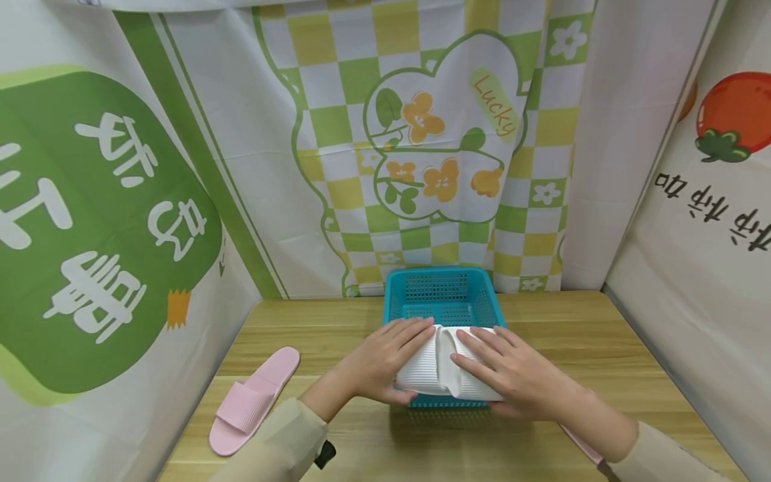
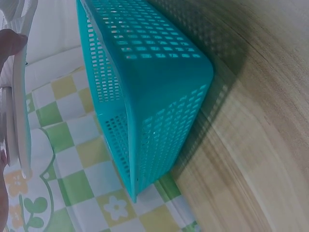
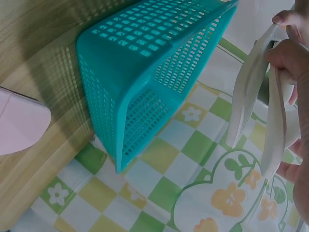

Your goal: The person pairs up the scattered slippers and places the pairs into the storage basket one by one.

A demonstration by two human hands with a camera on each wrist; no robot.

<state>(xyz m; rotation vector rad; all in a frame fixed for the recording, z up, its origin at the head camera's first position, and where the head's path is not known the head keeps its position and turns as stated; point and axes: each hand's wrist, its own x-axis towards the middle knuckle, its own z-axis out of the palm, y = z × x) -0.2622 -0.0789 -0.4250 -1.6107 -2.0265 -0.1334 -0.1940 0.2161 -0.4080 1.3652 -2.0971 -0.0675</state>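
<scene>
A pair of white ribbed slippers (image 1: 425,369) is held side by side over the near half of a blue plastic basket (image 1: 394,294). My left hand (image 1: 382,361) grips the left slipper, fingers across its strap and thumb low on the near side. On the right slipper (image 1: 472,385), my right hand (image 1: 521,375) has its fingers spread over the top and its thumb underneath. Both wrist views show the slippers' soles raised above the basket's rim (image 3: 169,50). The part of the basket I see into from the head view holds nothing.
A pink slipper (image 1: 254,402) lies on the wooden table (image 1: 337,442) to the left. Another pink slipper (image 3: 21,121) lies to the right, mostly hidden by my forearm in the head view. Printed curtains (image 1: 337,221) hang behind the table and on both sides.
</scene>
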